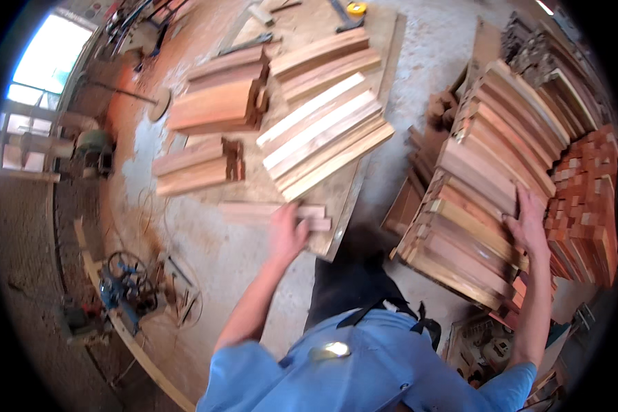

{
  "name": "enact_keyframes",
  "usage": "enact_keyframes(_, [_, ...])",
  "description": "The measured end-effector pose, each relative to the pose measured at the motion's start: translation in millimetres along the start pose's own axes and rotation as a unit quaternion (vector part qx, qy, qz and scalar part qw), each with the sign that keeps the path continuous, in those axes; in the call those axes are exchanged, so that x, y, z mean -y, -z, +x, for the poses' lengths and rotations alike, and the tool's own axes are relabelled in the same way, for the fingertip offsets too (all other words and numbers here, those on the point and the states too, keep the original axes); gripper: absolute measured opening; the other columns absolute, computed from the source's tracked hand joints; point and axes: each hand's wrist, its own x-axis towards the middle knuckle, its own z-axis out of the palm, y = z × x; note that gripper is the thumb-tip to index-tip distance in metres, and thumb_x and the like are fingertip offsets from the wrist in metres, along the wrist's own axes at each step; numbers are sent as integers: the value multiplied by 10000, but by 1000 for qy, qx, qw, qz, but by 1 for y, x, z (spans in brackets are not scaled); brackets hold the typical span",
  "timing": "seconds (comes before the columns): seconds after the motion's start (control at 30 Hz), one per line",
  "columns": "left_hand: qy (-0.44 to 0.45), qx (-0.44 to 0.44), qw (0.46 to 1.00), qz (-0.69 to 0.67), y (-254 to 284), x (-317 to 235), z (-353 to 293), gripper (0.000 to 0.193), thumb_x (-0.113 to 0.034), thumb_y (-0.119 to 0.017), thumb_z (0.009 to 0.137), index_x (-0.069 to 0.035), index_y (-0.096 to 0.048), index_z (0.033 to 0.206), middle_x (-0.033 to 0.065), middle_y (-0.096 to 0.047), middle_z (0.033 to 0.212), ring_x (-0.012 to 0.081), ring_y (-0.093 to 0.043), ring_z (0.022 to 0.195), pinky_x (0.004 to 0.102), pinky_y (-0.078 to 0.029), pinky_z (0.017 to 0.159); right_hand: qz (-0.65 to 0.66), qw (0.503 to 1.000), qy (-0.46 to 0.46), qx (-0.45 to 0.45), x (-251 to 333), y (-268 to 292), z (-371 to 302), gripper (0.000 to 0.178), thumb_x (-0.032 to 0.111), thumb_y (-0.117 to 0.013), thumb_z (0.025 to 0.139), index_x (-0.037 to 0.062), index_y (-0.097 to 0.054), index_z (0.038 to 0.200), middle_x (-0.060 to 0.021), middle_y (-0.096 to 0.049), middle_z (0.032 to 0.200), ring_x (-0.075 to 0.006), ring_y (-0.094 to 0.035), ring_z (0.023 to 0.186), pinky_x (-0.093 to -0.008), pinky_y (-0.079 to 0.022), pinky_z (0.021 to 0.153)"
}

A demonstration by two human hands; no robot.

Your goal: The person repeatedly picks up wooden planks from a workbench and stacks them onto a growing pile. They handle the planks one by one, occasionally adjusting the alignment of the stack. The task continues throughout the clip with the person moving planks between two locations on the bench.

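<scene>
Strips (244, 212) lie along the counter's (333, 189) near end, centre of the frame, within easy reach of your left hand (288, 233); blur hides whether it grasps them. Your right hand (531, 223) touches the stack (470, 168) at right, fingers spread, perhaps steadying it; you can't tell if it grips. Piles (213, 106) upper left stand apart, probably for sorting.

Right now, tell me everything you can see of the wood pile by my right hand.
The pile looks like bare wood: long pieces side by side, pale yellow through pinkish to reddish brown, their left ends uneven. It lies to your right, slanting; its curve may be partly the lens. Your right hand is at its right side, seemingly touching it.
</scene>
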Motion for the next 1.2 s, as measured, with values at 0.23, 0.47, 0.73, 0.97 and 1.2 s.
enact_keyframes(0.23, [2, 146, 965, 218, 64, 79, -7, 917, -260, -862, 695, 41, -381, 1415, 237, -409, 1466, 398, -372, 1379, 490, -312, 1153, 14, 1000, -16, 1, 9, 6, 3, 787, 96, -759, 725, 90, -422, 1436, -215, -508, 1271, -406, -459, 1248, -463, -386, 1066])
enact_keyframes(0.47, [-40, 192, 956, 220, 70, 92, 12, 885, -276, -847, 700, 0, -397, 1410, 179, -459, 1434, 346, -409, 1359, 477, -313, 1149, 6, 1000, 13, -21, -10, -7, 4, 770, 107, -740, 736, 47, -416, 1432, -222, -503, 1291, -416, -472, 1219, -466, -382, 1053])
enact_keyframes(0.73, [-56, 211, 949, 226, 67, 99, 18, 851, -281, -816, 730, -17, -395, 1421, 169, -465, 1435, 337, -411, 1362, 472, -303, 1164, -8, 999, 17, -33, -24, -21, 2, 810, 60, -712, 747, 56, -368, 1479, -230, -462, 1352, -424, -438, 1274, -464, -345, 1093])
enact_keyframes(0.97, [-49, 197, 949, 241, 54, 100, 2, 895, -390, -731, 811, 72, -326, 1463, 233, -324, 1540, 390, -298, 1439, 498, -228, 1202, -13, 999, 21, -19, -36, -27, 3, 817, 53, -663, 782, 84, -319, 1522, -232, -425, 1412, -423, -394, 1326, -468, -294, 1140])
enact_keyframes(1.2, [-60, 192, 937, 286, 44, 106, -2, 839, -401, -686, 853, 62, -345, 1464, 226, -340, 1538, 370, -302, 1442, 497, -220, 1203, -16, 1000, 26, -6, -39, -26, 8, 817, 84, -668, 788, 70, -313, 1524, -243, -403, 1434, -430, -367, 1347, -481, -270, 1153])
